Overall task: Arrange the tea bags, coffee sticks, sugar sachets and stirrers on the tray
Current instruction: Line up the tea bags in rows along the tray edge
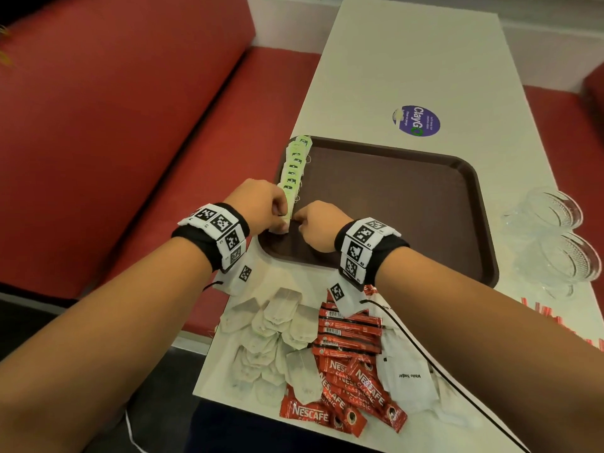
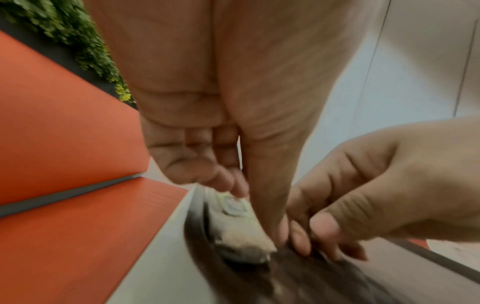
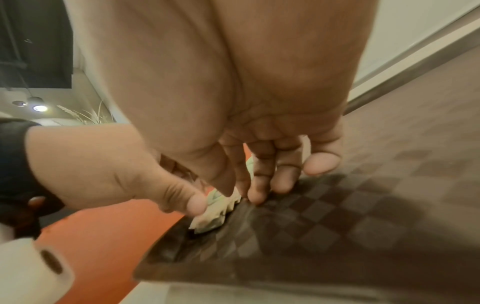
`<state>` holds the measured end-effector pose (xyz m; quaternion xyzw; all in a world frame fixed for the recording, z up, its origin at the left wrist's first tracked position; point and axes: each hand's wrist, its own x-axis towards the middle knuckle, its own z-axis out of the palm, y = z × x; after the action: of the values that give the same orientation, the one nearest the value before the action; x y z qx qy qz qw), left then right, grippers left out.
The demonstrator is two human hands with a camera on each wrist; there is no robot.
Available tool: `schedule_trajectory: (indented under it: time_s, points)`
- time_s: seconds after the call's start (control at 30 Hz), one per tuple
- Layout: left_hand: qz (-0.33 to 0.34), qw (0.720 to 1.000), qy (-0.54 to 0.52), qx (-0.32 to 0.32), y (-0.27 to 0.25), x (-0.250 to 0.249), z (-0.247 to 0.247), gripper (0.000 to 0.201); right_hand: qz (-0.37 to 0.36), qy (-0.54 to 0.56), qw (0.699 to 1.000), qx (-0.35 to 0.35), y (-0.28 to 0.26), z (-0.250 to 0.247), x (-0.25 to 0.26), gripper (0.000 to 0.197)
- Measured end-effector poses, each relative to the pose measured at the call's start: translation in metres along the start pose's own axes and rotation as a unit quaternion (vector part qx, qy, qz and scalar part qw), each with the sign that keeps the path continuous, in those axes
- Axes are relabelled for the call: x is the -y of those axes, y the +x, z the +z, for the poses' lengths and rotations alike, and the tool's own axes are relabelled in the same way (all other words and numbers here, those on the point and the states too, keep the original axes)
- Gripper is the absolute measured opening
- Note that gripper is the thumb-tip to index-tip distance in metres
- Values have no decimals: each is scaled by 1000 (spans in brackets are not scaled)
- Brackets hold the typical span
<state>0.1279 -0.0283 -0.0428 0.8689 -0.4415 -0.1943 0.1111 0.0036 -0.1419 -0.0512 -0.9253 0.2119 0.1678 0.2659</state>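
Observation:
A brown tray (image 1: 470,204) lies on the white table (image 1: 408,60). Green-tagged tea bags (image 1: 295,161) stand in a row along its left rim. At the near-left corner my left hand (image 1: 281,220) pinches one more tea bag (image 2: 241,224) between thumb and fingers, its lower end on the tray floor (image 2: 324,283). My right hand (image 1: 299,221) is close beside it, thumb and forefinger meeting at the bag's right edge (image 3: 215,216), other fingertips (image 3: 255,198) on the tray. On the near table lie loose tea bags (image 1: 277,335), red coffee sticks (image 1: 349,364), white sugar sachets (image 1: 408,377) and red-striped stirrers (image 1: 552,318).
Two clear glass bowls (image 1: 555,230) stand to the right of the tray. A round purple sticker (image 1: 416,120) is on the table beyond it. A red bench seat (image 1: 130,142) runs along the table's left side. A black cable (image 1: 434,364) crosses the sachets.

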Motion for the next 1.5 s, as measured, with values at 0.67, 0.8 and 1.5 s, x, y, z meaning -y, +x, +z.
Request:
schedule_trajectory:
  time_s: [0.67, 0.8, 1.5]
  points:
    - [176, 963, 86, 183, -109, -8, 18, 35, -15, -116, 993, -2, -74, 13, -38, 30]
    - [172, 960, 105, 192, -117, -8, 22, 45, -18, -118, 993, -12, -81, 14, -41, 26]
    - [210, 971, -82, -80, -140, -22, 1, 15, -172, 13, 982, -80, -115, 23, 0, 29]
